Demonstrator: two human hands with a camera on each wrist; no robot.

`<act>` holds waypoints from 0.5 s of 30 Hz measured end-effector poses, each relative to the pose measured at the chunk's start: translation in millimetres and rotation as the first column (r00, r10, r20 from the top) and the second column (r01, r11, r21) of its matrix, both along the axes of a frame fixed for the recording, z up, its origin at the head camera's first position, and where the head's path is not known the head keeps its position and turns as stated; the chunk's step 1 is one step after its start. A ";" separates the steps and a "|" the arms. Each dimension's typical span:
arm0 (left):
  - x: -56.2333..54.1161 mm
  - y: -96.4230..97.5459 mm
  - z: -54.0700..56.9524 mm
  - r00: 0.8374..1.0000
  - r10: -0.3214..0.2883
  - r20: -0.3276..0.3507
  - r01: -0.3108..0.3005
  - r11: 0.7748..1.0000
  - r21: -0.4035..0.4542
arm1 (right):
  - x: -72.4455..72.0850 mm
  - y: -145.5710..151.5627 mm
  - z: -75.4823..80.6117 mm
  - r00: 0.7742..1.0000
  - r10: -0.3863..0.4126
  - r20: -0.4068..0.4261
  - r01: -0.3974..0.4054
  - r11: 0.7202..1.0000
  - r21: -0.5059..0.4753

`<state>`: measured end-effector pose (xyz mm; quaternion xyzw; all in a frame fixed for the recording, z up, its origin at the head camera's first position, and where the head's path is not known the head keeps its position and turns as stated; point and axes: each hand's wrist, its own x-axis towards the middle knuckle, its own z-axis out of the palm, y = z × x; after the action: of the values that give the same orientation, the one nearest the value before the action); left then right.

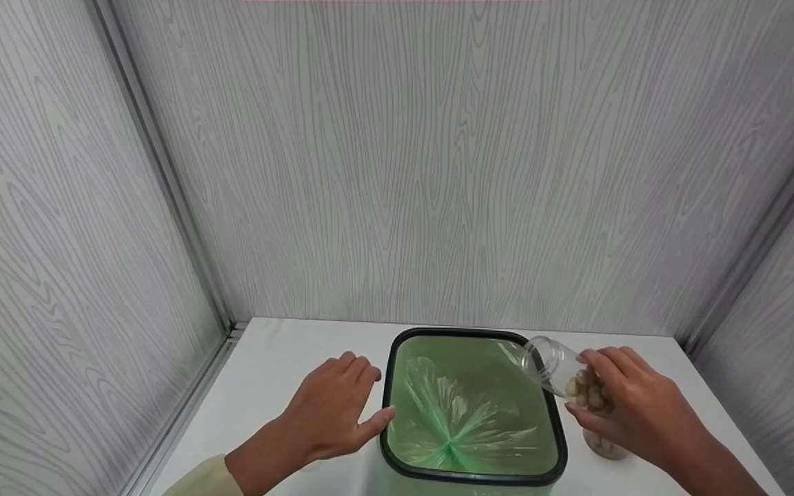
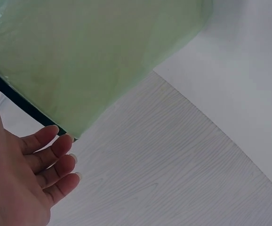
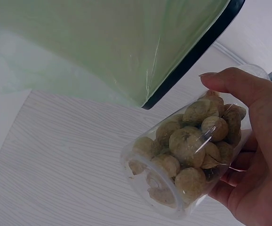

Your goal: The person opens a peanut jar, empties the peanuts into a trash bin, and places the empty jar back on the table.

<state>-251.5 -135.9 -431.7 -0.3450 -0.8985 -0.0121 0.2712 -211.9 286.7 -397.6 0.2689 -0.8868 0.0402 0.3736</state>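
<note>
My right hand [image 1: 645,406] grips a clear plastic jar [image 1: 554,362] round its side. The jar is tilted, its uncapped mouth pointing left over the right rim of a bin [image 1: 473,477]. Brown, round, dried-looking pieces [image 3: 188,146] fill the lower part of the jar and show through its wall in the right wrist view. To the left of the bin, my left hand [image 1: 331,406] has its fingers loosely bent and holds nothing, its thumb tip right at the rim. A translucent green bag [image 1: 449,441] lines the bin, gathered into a knot at its bottom.
The bin stands on a white table [image 1: 280,351] and has a dark band around its top. Behind the table rises a wood-grain panel [image 1: 397,172], with further panels to the left [image 1: 52,241] and right [image 1: 783,310].
</note>
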 end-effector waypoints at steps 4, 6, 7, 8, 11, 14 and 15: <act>0.7 -0.2 4.4 1.000 0.016 -0.010 -0.017 0.998 -0.059 | -1.9 -3.2 1.3 1.000 0.008 0.003 -0.008 1.000 0.004; -0.4 1.2 7.3 1.000 0.028 0.001 -0.027 0.995 -0.097 | -2.4 -3.4 2.6 1.000 0.013 -0.004 -0.013 1.000 0.002; -0.9 2.1 9.2 0.999 0.032 0.005 -0.031 0.993 -0.118 | -2.5 -3.3 3.3 1.000 0.015 -0.008 -0.015 1.000 0.000; -1.7 3.2 11.2 0.999 0.035 0.005 -0.034 0.990 -0.139 | -2.5 -3.0 4.0 1.000 0.017 -0.011 -0.017 1.000 -0.001; -4.0 6.0 16.4 0.999 0.044 -0.008 -0.044 0.977 -0.207 | -2.2 -1.9 5.4 1.000 0.022 -0.021 -0.022 1.000 -0.002; -5.1 8.5 19.7 0.999 0.044 -0.020 -0.048 0.962 -0.268 | -1.6 -1.2 6.4 0.999 0.022 -0.024 -0.022 1.000 0.004; -5.2 9.1 20.2 0.999 0.046 -0.022 -0.051 0.957 -0.287 | -1.5 -1.1 6.6 1.000 0.021 -0.023 -0.021 1.000 0.006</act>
<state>-256.7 -126.7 -411.5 -0.3586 -0.8969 0.1275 0.2251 -213.4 285.6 -391.0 0.2797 -0.8798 0.0384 0.3825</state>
